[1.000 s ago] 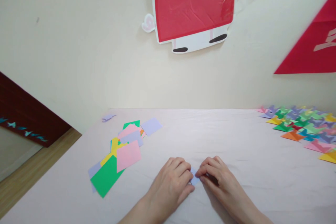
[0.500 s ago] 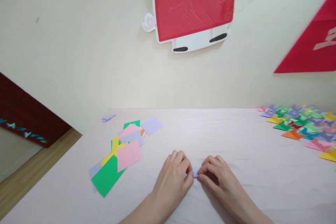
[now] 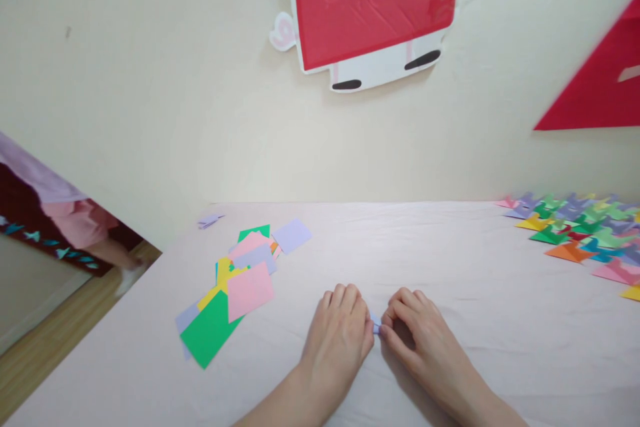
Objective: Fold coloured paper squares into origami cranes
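Observation:
A small piece of folded lavender paper (image 3: 376, 323) lies between my two hands, low over the pale cloth. My left hand (image 3: 340, 333) is closed, its fingers curled over the paper's left side. On the other side, my right hand (image 3: 417, 327) pinches the paper's right edge between thumb and forefinger. Most of the paper is hidden by my fingers, so its folds are hard to make out.
Loose coloured sheets overlap on the left, among them a green sheet (image 3: 210, 332), a pink sheet (image 3: 251, 293) and a lavender sheet (image 3: 293, 235). A lavender folded piece (image 3: 210, 221) sits behind them. Rows of folded paper figures (image 3: 570, 252) stand at right. A person (image 3: 83, 217) shows beyond the table's left edge.
My left fingers have curled further over the folded paper, while the right pinch stays. A person has come into view at far left. The camera view has shifted slightly.

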{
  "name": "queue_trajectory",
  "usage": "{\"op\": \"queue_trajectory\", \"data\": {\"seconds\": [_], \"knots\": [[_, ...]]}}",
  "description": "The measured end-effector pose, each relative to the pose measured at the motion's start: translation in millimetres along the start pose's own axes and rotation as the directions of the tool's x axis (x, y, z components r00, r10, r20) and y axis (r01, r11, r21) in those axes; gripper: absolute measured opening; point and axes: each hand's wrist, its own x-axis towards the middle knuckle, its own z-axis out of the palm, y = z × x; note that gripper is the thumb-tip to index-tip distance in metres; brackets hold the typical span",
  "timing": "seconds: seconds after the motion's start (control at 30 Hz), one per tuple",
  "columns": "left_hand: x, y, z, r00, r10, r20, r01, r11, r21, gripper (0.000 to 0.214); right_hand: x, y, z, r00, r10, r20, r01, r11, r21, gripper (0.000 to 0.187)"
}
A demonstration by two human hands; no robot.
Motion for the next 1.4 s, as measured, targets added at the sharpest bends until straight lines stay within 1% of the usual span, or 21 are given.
{"op": "queue_trajectory", "data": {"seconds": [0.1,0.23,0.5,0.7,0.83,0.97,1.27,1.4], "knots": [[0.5,2.0,1.7,1.0,0.006,-0.027,-0.005,0.999,0.047,0.006,0.4,0.4,1.4,1.0,-0.001,-0.011,0.001,1.0,-0.015,0.016],[1.5,3.6,0.1,1.0,0.004,-0.021,-0.002,0.997,0.078,0.004,1.4,1.0,0.7,1.0,0.001,-0.01,-0.001,1.0,-0.006,0.014],[4.4,5.6,-2.3,1.0,-0.005,-0.004,0.006,0.996,0.092,0.002,1.3,7.9,-3.5,0.999,-0.009,0.033,0.007,0.996,0.088,0.013],[5.0,5.9,1.1,1.0,-0.011,0.015,0.009,0.996,0.085,0.003,-0.4,10.5,-5.7,0.998,-0.038,0.052,0.029,0.988,0.153,0.015],[4.0,6.3,2.3,1.0,-0.012,0.009,0.012,0.997,0.078,0.003,0.9,5.5,-5.4,0.999,0.003,0.035,-0.007,0.992,0.13,0.01],[3.9,7.1,1.7,1.0,-0.016,0.009,0.016,0.996,0.082,0.002,1.9,1.9,-3.0,1.0,0.028,0.009,-0.029,0.994,0.105,0.011],[4.6,7.2,1.6,1.0,-0.017,0.005,0.017,0.997,0.075,0.004,0.8,2.6,-0.5,1.0,0.019,-0.006,-0.018,0.996,0.086,0.012],[4.0,7.5,1.1,1.0,-0.021,0.015,0.02,0.997,0.08,0.003,1.9,-1.6,1.7,0.999,0.044,-0.029,-0.043,0.998,0.047,0.006]]}}
